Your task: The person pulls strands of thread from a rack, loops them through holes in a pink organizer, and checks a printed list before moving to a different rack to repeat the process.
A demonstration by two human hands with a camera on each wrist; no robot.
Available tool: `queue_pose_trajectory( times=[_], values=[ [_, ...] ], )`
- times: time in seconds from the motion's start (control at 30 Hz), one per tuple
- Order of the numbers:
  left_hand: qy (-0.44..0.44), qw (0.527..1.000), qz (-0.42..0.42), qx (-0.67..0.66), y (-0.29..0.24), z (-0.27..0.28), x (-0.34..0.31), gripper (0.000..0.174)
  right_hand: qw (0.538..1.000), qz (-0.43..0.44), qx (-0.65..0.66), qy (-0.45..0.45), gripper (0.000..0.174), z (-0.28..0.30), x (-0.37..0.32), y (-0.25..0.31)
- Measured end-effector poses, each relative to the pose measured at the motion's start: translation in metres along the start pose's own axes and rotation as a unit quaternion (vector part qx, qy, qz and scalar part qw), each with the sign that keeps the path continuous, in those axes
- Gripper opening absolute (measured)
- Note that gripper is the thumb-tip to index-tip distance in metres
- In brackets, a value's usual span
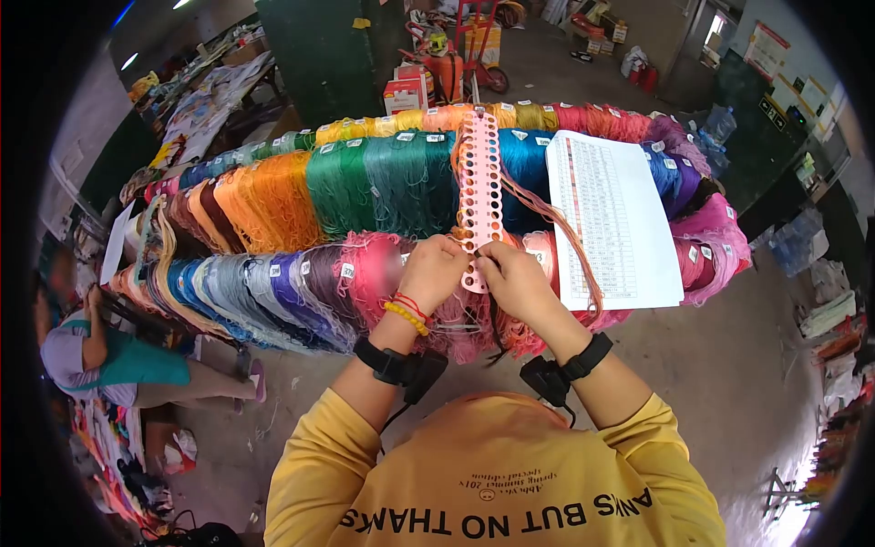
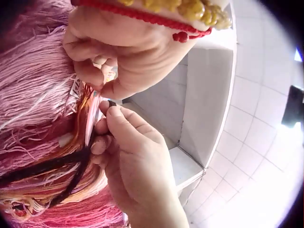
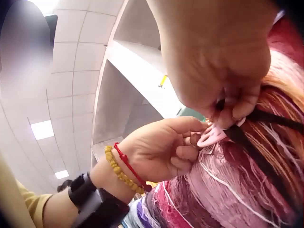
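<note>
A long pink thread card with two columns of holes lies over the rows of coloured thread hanks. Its near end is gripped by my left hand, thumb and fingers pinching the edge. My right hand pinches a dark strand of embroidery thread right at the card's edge. In the left wrist view the dark thread trails from the right fingers across pink and orange skeins. Both hands' fingertips nearly meet there. Orange and brown strands hang from the card's upper part. The hole being worked is hidden by fingers.
Printed white sheets lie on the hanks to the right. Numbered labels mark the thread bundles. Another person in a green apron is at the left. A red hand truck and boxes stand behind the rack.
</note>
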State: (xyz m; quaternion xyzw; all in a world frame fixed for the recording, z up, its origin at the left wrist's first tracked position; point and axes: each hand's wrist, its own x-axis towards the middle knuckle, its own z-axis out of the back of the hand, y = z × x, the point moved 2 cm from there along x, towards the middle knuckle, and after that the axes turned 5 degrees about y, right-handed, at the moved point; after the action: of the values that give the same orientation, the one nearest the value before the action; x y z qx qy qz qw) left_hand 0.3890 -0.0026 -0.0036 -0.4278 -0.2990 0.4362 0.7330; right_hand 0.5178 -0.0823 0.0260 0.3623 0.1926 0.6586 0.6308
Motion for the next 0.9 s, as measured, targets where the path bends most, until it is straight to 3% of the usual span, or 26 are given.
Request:
queue_pose_trajectory(
  times=[0.13,0.23,0.4,0.47,0.83,0.9],
  values=[
    [0.043,0.997,-0.020,-0.067,0.000,0.000,-0.002,0.010,0.994,0.057,-0.085,-0.035,0.014,-0.004,-0.002,0.004],
    [0.095,0.966,0.083,-0.224,-0.017,-0.001,-0.010,0.011,0.981,0.058,-0.184,-0.011,0.013,-0.001,-0.005,0.011],
    [0.155,0.920,0.102,-0.344,-0.014,-0.007,-0.015,0.015,0.946,0.073,-0.315,0.028,0.014,0.001,-0.006,0.019],
    [0.167,0.904,0.111,-0.379,-0.017,-0.007,-0.018,0.018,0.943,0.078,-0.323,0.027,0.013,0.001,-0.007,0.021],
    [0.144,0.912,0.059,-0.379,-0.007,-0.014,-0.020,0.020,0.945,0.071,-0.319,0.018,0.012,0.004,-0.011,0.029],
    [0.130,0.919,0.048,-0.370,-0.006,-0.016,-0.021,0.020,0.960,0.016,-0.276,0.035,0.013,0.005,-0.006,0.029]
  ],
)
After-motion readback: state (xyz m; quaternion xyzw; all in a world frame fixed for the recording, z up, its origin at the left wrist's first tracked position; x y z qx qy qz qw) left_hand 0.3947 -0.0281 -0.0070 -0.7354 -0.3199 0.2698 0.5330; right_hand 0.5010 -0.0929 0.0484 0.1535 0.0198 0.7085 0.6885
